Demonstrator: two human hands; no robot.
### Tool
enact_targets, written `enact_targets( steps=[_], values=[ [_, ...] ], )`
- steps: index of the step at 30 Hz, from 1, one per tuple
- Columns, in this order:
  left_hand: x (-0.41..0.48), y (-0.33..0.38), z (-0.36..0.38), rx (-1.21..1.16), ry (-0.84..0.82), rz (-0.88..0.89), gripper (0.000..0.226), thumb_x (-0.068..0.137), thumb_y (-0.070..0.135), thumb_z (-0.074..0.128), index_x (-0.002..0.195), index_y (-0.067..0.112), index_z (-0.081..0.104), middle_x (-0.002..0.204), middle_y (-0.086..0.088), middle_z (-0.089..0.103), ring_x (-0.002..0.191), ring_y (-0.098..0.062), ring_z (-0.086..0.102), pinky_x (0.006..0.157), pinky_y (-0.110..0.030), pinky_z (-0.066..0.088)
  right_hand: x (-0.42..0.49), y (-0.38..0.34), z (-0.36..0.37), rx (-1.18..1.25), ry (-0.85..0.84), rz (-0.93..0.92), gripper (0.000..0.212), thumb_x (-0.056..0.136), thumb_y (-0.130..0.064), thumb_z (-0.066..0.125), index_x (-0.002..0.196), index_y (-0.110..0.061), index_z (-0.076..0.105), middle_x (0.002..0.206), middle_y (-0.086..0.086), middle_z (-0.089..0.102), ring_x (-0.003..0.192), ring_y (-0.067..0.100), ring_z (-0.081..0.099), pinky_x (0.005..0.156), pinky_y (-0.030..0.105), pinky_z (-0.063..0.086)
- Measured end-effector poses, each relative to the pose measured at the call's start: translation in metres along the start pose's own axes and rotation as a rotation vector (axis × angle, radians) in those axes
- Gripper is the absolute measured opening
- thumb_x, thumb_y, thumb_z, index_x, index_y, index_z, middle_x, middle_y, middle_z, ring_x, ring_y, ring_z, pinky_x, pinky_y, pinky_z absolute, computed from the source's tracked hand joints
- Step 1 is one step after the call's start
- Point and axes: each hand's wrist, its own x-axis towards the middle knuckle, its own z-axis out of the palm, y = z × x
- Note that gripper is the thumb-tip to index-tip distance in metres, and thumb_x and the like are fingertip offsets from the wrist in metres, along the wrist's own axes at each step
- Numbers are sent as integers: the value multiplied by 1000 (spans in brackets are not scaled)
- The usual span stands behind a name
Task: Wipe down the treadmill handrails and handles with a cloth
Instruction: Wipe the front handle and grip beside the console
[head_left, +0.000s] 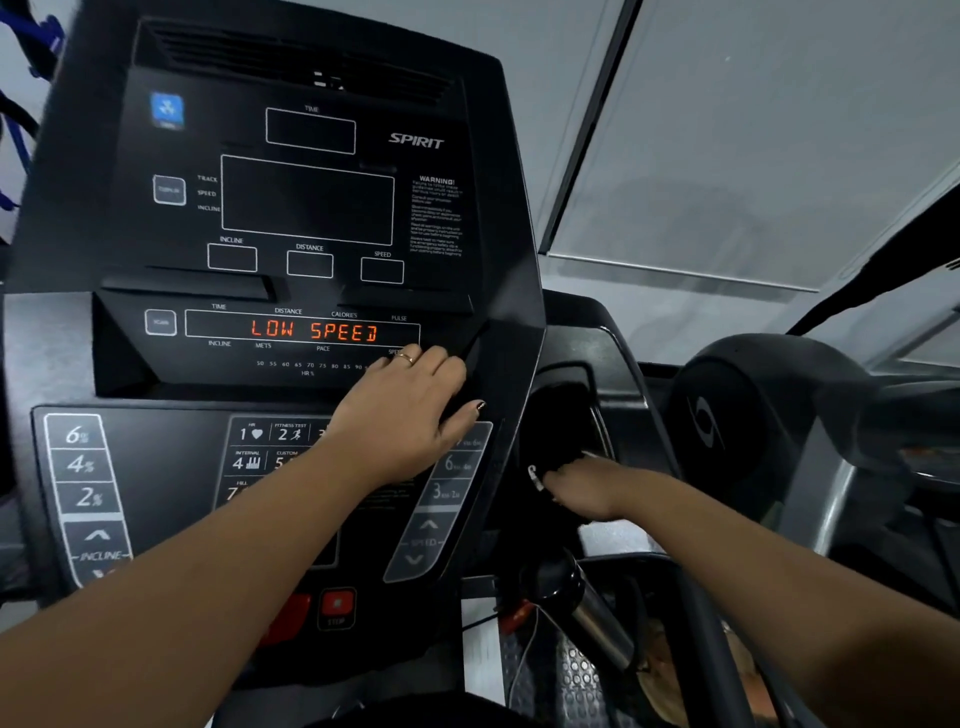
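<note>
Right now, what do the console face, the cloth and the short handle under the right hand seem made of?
Console face: probably plastic, matte black, with white printed labels. Cloth: seemingly soft dark fabric; it bunches at the right hand and bears a white tag. Short handle: likely polished metal, given bright reflections, with a glossy black, perhaps plastic, end.

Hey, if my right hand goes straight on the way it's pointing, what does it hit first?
The right hand points into the dark pocket beside the console. The black cloth it grips comes first, then probably the pocket's back wall, though depth there is hard to judge.
</note>
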Motion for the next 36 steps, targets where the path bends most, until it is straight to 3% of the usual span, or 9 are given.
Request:
enact_targets(
  steps=[2, 6, 11, 16, 20, 24, 28, 32, 36],
  values=[
    [0, 2, 0, 12, 10, 0, 37, 98, 54, 30, 104, 23, 48, 103, 6, 52, 100, -20, 49, 86, -38, 44, 3, 2, 6, 261, -55, -56, 44, 106, -32, 25, 132, -9, 52, 135, 12, 55, 116, 23, 53, 96, 27, 39],
    [3, 4, 1, 40, -8, -13, 40, 98, 55, 28, 108, 22, 48, 107, 5, 52, 103, -20, 49, 89, -38, 43, 9, -6, 9, 811, -135, -63, 36, 101, -45, 40, 109, -19, 64, 90, 1, 65, 72, 11, 61, 56, 18, 50],
    [3, 4, 0, 34, -3, -5, 40, 97, 56, 27, 108, 22, 48, 106, 5, 52, 102, -19, 49, 89, -39, 44, 38, -26, 13, 1277, 30, -8, 38, 96, -43, 49, 96, -14, 75, 91, 13, 73, 80, 28, 67, 79, 39, 55],
    [4, 4, -1, 42, -13, -6, 41, 98, 56, 26, 108, 22, 48, 106, 5, 53, 103, -20, 49, 90, -38, 43, 54, -44, 5, 1618, 71, -43, 45, 95, -48, 49, 94, -9, 71, 78, 13, 72, 71, 28, 67, 65, 33, 53],
    [3, 4, -1, 30, -18, -9, 42, 97, 56, 26, 109, 22, 48, 107, 5, 53, 102, -20, 49, 89, -38, 44, 50, -37, 18, 1323, 109, -95, 51, 102, -51, 32, 123, -14, 59, 107, 13, 69, 95, 27, 66, 80, 35, 54],
    [2, 4, -1, 33, -21, -13, 42, 98, 56, 26, 109, 23, 47, 108, 6, 52, 104, -18, 49, 90, -37, 43, 32, -14, 26, 495, 108, -166, 47, 106, -29, 24, 150, -12, 32, 148, 17, 43, 132, 31, 45, 110, 36, 34],
    [1, 3, -2, 27, -22, -9, 39, 97, 57, 25, 106, 25, 46, 106, 8, 50, 101, -16, 48, 88, -35, 43, -6, 9, 28, -24, 287, -308, 46, 105, -41, 22, 111, -13, 59, 101, 5, 67, 104, 24, 60, 81, 27, 37],
    [2, 1, -1, 20, -24, 0, 38, 97, 58, 24, 103, 26, 45, 103, 10, 47, 98, -15, 46, 87, -34, 44, -21, 44, 32, -265, 510, -547, 49, 98, -51, 22, 94, -19, 59, 90, -1, 64, 90, 14, 56, 86, 33, 45],
    [2, -1, 2, 19, -7, 3, 41, 95, 60, 18, 99, 28, 43, 100, 12, 46, 94, -12, 45, 85, -34, 44, -12, 97, 35, -366, 572, -709, 38, 98, -44, 41, 125, -23, 58, 127, -10, 59, 124, 9, 48, 109, 34, 32]
  ],
)
